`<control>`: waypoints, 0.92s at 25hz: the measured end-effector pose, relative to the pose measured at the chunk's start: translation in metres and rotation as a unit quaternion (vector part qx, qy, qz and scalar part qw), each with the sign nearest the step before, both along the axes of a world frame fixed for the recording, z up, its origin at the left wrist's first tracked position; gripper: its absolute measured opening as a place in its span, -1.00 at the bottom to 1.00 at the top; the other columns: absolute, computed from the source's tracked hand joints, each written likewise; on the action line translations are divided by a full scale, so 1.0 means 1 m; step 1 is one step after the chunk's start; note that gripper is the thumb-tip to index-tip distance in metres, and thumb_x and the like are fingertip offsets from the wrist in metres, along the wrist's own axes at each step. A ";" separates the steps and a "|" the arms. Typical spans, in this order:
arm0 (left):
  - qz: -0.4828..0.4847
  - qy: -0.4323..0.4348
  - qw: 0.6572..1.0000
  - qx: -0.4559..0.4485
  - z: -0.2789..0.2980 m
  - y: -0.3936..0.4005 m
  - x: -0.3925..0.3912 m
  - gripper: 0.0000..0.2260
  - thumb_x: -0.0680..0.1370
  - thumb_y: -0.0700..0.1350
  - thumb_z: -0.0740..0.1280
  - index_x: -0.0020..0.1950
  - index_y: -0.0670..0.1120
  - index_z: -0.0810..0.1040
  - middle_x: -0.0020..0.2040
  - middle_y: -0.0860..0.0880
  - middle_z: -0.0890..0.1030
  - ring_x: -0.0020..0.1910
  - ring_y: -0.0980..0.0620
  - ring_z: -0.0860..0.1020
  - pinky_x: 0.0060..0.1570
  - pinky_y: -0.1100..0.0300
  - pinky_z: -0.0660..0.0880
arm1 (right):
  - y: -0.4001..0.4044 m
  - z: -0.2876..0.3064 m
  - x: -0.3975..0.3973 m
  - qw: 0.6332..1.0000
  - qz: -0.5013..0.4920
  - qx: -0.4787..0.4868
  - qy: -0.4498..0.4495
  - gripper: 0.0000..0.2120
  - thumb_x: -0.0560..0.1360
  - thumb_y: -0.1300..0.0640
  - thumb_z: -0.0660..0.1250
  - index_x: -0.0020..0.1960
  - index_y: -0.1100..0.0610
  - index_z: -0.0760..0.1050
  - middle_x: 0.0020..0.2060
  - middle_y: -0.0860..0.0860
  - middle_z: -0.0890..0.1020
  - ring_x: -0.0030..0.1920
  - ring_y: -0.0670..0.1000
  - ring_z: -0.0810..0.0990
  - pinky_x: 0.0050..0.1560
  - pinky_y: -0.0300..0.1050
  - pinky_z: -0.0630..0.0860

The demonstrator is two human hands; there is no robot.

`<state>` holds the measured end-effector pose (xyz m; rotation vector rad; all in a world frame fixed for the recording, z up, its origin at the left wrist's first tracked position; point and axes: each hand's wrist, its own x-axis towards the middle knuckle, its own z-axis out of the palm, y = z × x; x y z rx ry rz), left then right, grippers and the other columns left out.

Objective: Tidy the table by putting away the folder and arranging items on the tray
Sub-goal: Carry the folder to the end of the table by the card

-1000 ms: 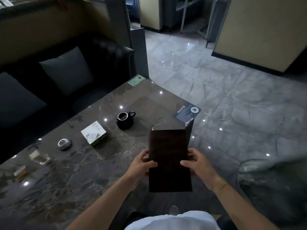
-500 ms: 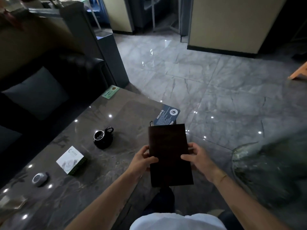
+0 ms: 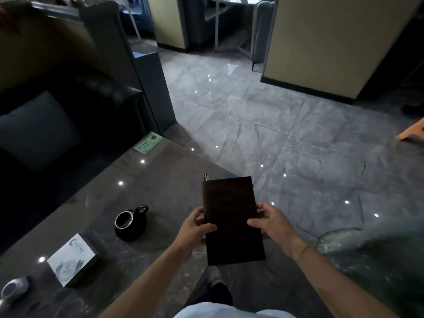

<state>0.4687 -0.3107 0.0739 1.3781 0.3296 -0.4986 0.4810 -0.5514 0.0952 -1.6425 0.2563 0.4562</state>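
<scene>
Upright, the folder sits gripped between left hand and right hand.

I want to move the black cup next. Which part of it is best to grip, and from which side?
Judging by its pose, take the black cup by its loop handle, which points away from the person toward the far right. Come from above and the right with the left hand, once it leaves the folder. The cup stands upright with space around it.

One head-worn wide-angle view looks forward and down, close over the table edge toward the floor.
</scene>
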 end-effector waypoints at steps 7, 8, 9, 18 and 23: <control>0.058 0.017 0.998 -0.008 -0.021 0.031 0.058 -0.62 0.45 -0.37 0.38 0.15 0.02 0.50 0.05 -0.18 0.59 -0.05 -0.05 0.63 -0.12 -0.06 0.63 | 0.040 -0.003 0.090 0.998 0.056 -0.026 0.032 -0.71 0.43 0.38 0.42 0.09 0.13 0.52 -0.04 0.09 0.67 -0.06 0.03 0.69 -0.07 -0.06 0.65; 0.066 0.015 0.998 -0.005 -0.022 0.035 0.065 -0.62 0.45 -0.37 0.39 0.14 0.02 0.50 0.03 -0.17 0.59 -0.06 -0.06 0.62 -0.08 -0.10 0.60 | 0.045 -0.004 0.100 0.997 0.063 -0.029 0.038 -0.72 0.44 0.38 0.42 0.09 0.14 0.52 -0.04 0.09 0.67 -0.05 0.05 0.69 -0.04 -0.01 0.65; 0.076 0.013 0.997 -0.001 -0.025 0.039 0.071 -0.63 0.45 -0.36 0.40 0.13 0.02 0.51 0.02 -0.18 0.59 -0.07 -0.07 0.61 -0.07 -0.10 0.59 | 0.051 -0.006 0.112 0.996 0.075 -0.035 0.043 -0.72 0.44 0.37 0.42 0.08 0.13 0.52 -0.04 0.09 0.68 -0.03 0.07 0.69 -0.04 0.03 0.66; 0.212 0.041 0.976 -0.031 -0.033 0.060 0.099 -0.63 0.45 -0.40 0.37 0.14 -0.02 0.51 -0.06 -0.11 0.62 -0.13 -0.04 0.65 -0.24 0.06 0.60 | 0.094 -0.032 0.201 0.978 0.190 -0.045 0.073 -0.74 0.43 0.36 0.43 0.07 0.16 0.51 -0.04 0.16 0.67 -0.09 0.09 0.70 -0.24 -0.02 0.64; 0.284 0.053 0.957 -0.008 -0.036 0.048 0.120 -0.63 0.46 -0.36 0.38 0.17 -0.01 0.50 0.03 -0.16 0.63 -0.08 -0.06 0.67 -0.20 0.09 0.61 | 0.101 -0.044 0.253 0.958 0.268 -0.035 0.091 -0.75 0.43 0.32 0.44 0.05 0.12 0.53 -0.08 0.10 0.69 -0.13 0.05 0.71 -0.29 -0.11 0.61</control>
